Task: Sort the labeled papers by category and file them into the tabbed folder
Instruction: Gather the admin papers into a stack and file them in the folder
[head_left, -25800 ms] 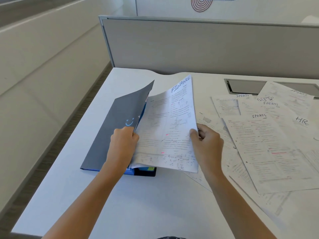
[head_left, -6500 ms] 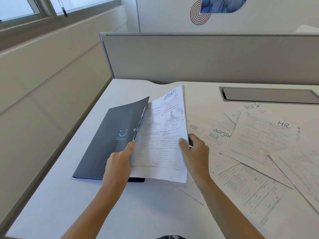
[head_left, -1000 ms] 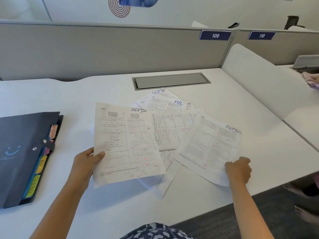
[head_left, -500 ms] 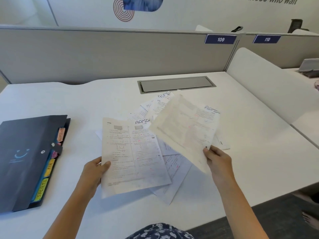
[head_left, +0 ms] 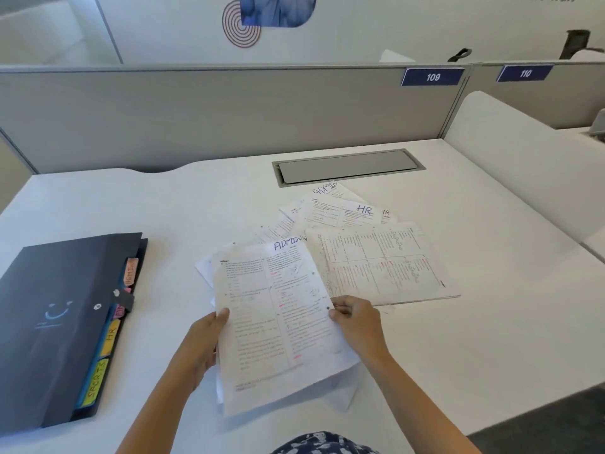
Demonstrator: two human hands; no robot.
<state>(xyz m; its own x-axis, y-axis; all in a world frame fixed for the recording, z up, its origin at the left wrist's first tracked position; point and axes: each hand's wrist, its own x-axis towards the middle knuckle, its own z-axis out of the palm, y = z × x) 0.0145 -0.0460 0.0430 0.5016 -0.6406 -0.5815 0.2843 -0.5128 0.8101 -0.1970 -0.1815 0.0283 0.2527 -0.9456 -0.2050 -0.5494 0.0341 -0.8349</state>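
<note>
Two hands, left (head_left: 203, 345) and right (head_left: 358, 322), grip ADMIN sheets (head_left: 275, 322); one folder (head_left: 62, 322).

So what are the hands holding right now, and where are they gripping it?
Both grip the ADMIN papers: left hand at the left edge, right hand at the right edge.

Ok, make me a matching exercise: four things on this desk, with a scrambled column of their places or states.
1. ADMIN sheet
2. tabbed folder
3. HR sheet
4. SPORTS tab

a. closed, at the desk's left
b. held by the left hand and right hand
c. yellow, nearest the person
d. flat in the far pile

Pairs: 1-b, 2-a, 3-d, 4-c
</note>
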